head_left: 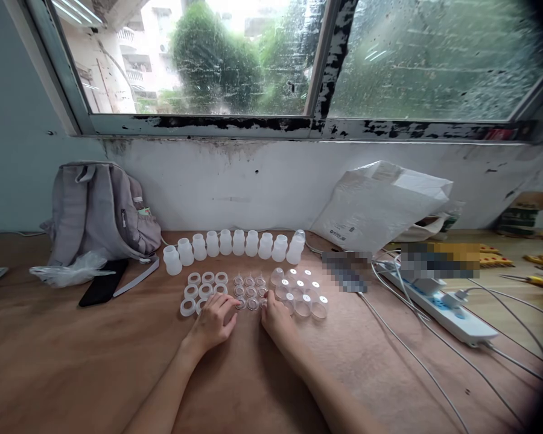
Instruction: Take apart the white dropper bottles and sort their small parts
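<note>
My left hand (pixel 213 322) rests on the wooden table (pixel 72 361), fingertips touching the white rings (pixel 202 289) and the small clear teats (pixel 250 289). My right hand (pixel 277 319) lies beside it, its fingers at the edge of the teats and the clear domed caps (pixel 304 295). Neither hand visibly holds a part. Behind these groups a curved row of several small white bottles (pixel 238 242) stands upright.
A grey backpack (pixel 100 208) leans on the wall at the left, with a black phone (pixel 103 290) and a crumpled plastic bag (pixel 67 271) before it. A white plastic bag (pixel 380 205) sits at the right. A white power strip (pixel 438 307) and cables cross the right side.
</note>
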The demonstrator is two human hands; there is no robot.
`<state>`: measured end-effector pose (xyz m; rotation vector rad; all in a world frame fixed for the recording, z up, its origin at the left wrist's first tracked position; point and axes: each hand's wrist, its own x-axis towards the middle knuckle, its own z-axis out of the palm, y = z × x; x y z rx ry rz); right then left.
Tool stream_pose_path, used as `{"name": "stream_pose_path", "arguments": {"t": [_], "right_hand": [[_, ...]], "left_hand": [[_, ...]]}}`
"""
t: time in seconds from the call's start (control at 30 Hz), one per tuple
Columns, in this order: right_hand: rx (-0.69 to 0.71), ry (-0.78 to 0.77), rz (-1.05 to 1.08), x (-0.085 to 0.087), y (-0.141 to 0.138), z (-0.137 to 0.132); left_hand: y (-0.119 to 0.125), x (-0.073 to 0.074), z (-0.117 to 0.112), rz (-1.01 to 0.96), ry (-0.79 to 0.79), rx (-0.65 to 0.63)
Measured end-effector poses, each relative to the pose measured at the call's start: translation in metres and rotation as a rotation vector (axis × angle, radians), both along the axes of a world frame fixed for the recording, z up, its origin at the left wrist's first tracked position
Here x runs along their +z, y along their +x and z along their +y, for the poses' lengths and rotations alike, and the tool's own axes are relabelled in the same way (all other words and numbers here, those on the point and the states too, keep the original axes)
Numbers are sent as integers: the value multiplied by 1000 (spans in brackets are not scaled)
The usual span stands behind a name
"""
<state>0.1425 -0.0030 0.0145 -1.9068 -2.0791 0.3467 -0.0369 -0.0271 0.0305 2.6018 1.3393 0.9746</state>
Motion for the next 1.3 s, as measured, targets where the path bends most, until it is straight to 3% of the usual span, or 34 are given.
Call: {"name": "stream_pose_path", "arguments": {"t": [0.53,0.67,0.77,0.93,1.03,1.17,1.3], "right_hand": [[5,66,16,-9,3,5],[25,182,90,-8,2,0],[19,340,184,9,5,2],[-77,606,206,57,32,45],[-146,632,83,77,56,90],[-255,423,-48,79,86,138],[-250,354,-42,67,102,152]], "left_hand": [[1,-1,-1,-14,-7,-10],[1,0,-1,-16,8,-16],[1,0,-1,-25,4,-2],[0,-2,0,-40,-7,5],[0,-3,0,-46,-14,0],[2,-4,-1,-50,-13,-7],[3,-4,-1,-58,-16,-10]]}}
